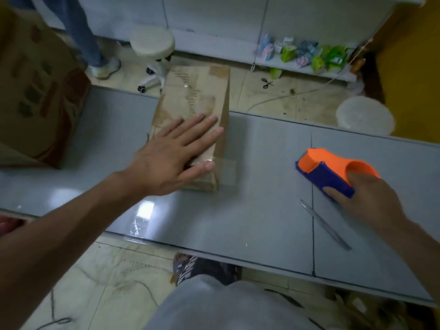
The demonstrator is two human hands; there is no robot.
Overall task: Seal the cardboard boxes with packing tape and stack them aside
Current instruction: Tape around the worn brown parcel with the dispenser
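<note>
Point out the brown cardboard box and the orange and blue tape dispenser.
brown cardboard box [190, 98]: head view, taped top face.
orange and blue tape dispenser [319, 159]: head view, orange shell.

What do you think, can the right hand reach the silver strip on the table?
Probably yes: the silver strip lies just beside the right hand, nothing between. But that hand grips the tape dispenser.

Light grey trousers [214, 306] show at 6 o'clock. Above them sits a dark shoe [188, 267] with pale lettering.
</note>
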